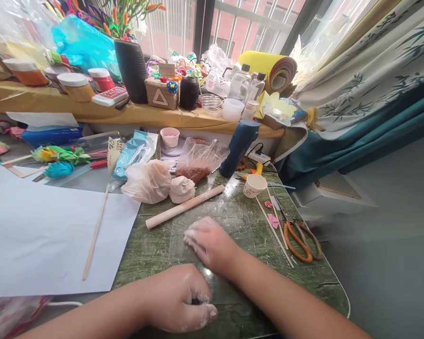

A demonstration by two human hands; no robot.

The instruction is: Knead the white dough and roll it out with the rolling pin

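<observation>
My left hand (183, 299), dusted with white residue, curls into a loose fist near the table's front edge. A dark hollow shows between its thumb and fingers; whatever lies inside is hidden. Just beyond it, my right hand (212, 242) is over a clear plastic sheet (238, 221) strewn with pale crumbs. Its whitened fingers are bent and pressed together, and I cannot see what they hold, if anything. Behind this hand a pale wooden rolling pin (185, 207) lies at a slant. A lump of whitish clay (182, 189) sits behind the pin, beside a crumpled plastic bag (150, 181).
White paper (49, 235) covers the left side, with a thin wooden stick (96, 233) on it. Scissors (298, 240), thin sticks and a paper cup (254, 185) are at right. A dark blue cylinder (239, 148) stands behind. Jars and craft supplies crowd the windowsill (127, 115).
</observation>
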